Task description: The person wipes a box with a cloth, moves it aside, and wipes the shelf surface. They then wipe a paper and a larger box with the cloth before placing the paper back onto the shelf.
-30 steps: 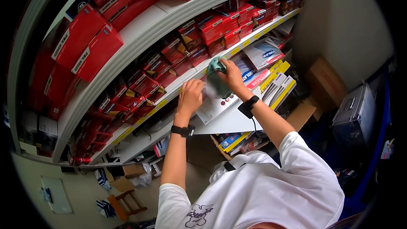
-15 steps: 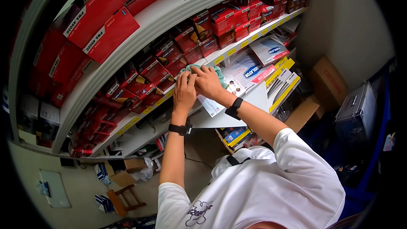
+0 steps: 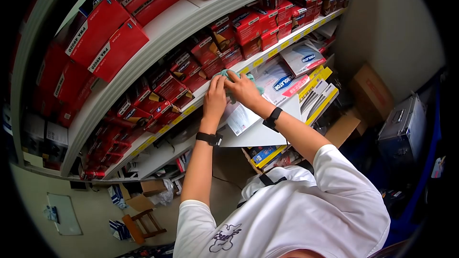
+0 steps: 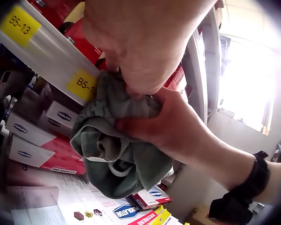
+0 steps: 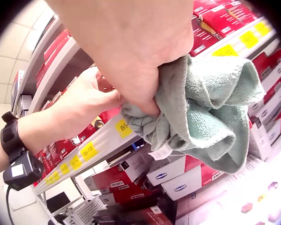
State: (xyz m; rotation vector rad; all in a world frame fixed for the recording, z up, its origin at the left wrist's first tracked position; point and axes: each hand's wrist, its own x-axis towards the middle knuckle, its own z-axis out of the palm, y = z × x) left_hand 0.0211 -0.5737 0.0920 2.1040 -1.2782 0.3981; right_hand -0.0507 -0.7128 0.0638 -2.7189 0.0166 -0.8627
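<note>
A grey-green cloth point(image 3: 258, 88) point(image 4: 107, 159) point(image 5: 210, 117) lies bunched against the yellow-labelled shelf edge point(image 3: 191, 110) point(image 4: 47, 61) point(image 5: 107, 140). My right hand point(image 3: 245, 91) point(image 4: 164, 124) point(image 5: 131, 61) grips it, thumb and fingers curled into its folds; much of it hangs loose below and beside that hand. Close beside, my left hand point(image 3: 215, 96) point(image 4: 136, 42) point(image 5: 79, 98) has bent fingers at the shelf edge by the cloth's top. Its fingertips are partly hidden, so whether they pinch anything cannot be told.
Red boxes point(image 3: 205, 50) line the shelf behind the edge, with larger red boxes point(image 3: 119, 50) higher at left. Below the edge lie a white Purolator box point(image 3: 275, 79) and yellow-and-white boxes point(image 3: 318, 98). A metal case point(image 3: 401, 124) and cardboard box point(image 3: 370, 88) stand at right.
A second ago the hands were apart, the right lifting the cloth; both came together at the shelf edge. Since half a second ago they have shifted slightly right in the head view.
</note>
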